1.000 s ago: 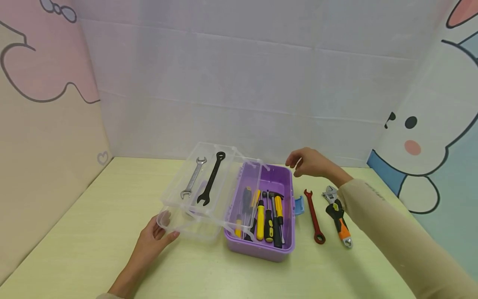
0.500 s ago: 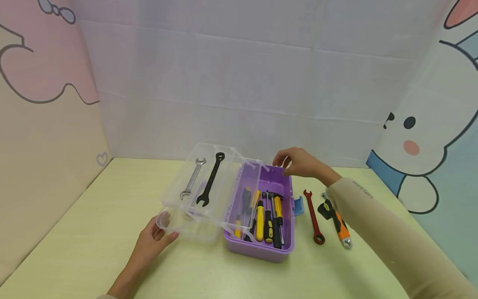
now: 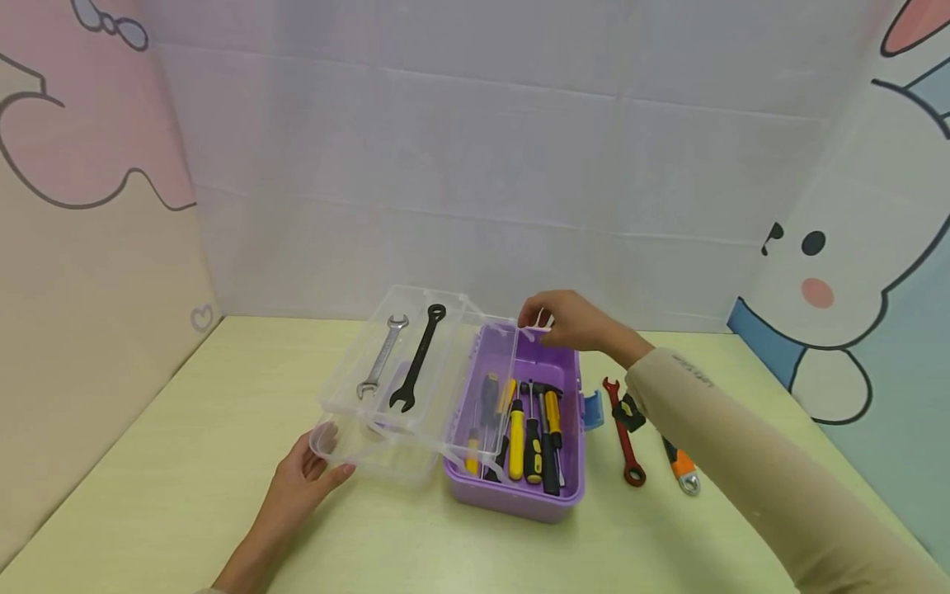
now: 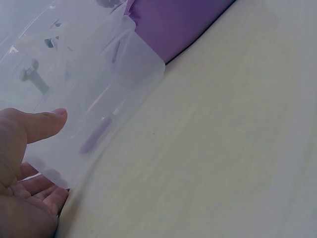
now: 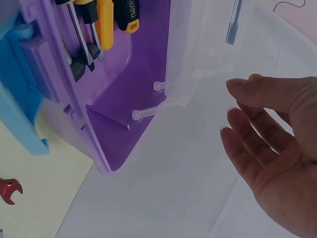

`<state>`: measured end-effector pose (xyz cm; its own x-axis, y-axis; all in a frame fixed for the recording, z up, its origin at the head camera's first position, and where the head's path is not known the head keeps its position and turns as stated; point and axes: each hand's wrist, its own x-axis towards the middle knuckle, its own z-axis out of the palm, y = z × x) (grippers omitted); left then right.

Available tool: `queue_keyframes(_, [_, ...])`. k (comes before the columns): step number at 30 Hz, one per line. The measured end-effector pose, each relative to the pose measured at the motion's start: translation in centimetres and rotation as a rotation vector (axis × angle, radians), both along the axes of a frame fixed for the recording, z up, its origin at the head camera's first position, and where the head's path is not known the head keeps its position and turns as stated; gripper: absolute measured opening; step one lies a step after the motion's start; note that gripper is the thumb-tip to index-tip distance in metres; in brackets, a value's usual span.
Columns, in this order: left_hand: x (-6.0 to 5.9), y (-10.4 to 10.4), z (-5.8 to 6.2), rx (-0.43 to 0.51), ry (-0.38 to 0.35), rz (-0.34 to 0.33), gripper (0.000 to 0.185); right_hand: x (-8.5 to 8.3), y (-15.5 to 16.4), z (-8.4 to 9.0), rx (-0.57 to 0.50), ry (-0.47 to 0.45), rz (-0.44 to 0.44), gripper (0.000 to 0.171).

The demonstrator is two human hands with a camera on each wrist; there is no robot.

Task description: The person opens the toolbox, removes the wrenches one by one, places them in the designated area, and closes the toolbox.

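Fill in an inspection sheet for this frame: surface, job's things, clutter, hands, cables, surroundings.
Surface: pale yellow-green table, wood grain.
Job's things: purple toolbox, open, holding screwdrivers and a hammer; clear swing-out tray raised beside it, carrying a silver wrench and a black wrench.
Clutter: red wrench and orange-handled adjustable wrench on the table right of the box, the latter partly behind the sleeve.
Hands: left hand holds the clear lid corner, thumb on top; right hand at the tray's far corner, fingers relaxed.
Cables: nothing seen.
Surroundings: white panel behind, cartoon-print walls at the sides.
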<state>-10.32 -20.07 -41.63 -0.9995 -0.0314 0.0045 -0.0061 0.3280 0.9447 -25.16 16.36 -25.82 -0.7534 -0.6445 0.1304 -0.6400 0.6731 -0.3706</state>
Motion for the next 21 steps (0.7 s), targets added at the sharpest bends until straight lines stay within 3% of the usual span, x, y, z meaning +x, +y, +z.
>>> queue_keyframes(15, [0.1, 0.0, -0.1, 0.029, 0.009, -0.01, 0.072, -0.2, -3.5, 0.8, 0.065, 0.078, 0.09, 0.026])
queue_keyframes(21, [0.0, 0.0, -0.1, 0.028, 0.004, -0.012, 0.073, -0.2, -5.1, 1.0, 0.08, 0.068, 0.11, 0.029])
